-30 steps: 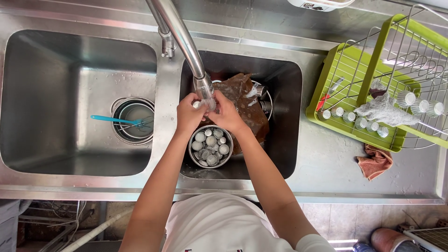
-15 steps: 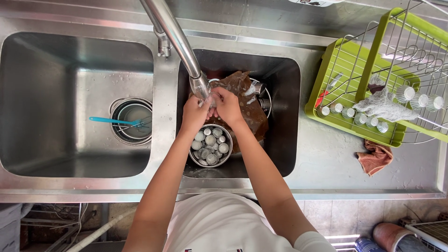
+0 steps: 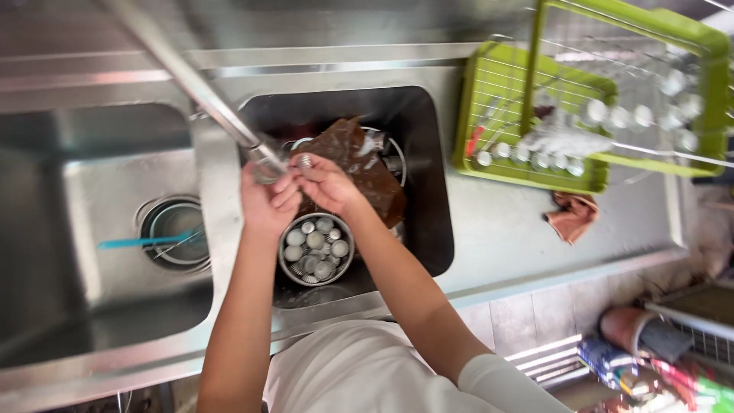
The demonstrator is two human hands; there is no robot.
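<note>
We see a small metal cap (image 3: 305,160) pinched in the right hand's (image 3: 327,183) closed fingertips, just under the tap spout (image 3: 264,157). The left hand (image 3: 267,203) sits at nine o'clock of it, touching, fingers curled; whether its grip holds anything we cannot tell. At six o'clock, just below both hands, a round bowl (image 3: 316,249) holds more caps. A brown rag (image 3: 359,164) lies at three o'clock in the basin (image 3: 424,191). Across the counter (image 3: 505,229), at two o'clock, the green rack (image 3: 535,115) stands well apart.
</note>
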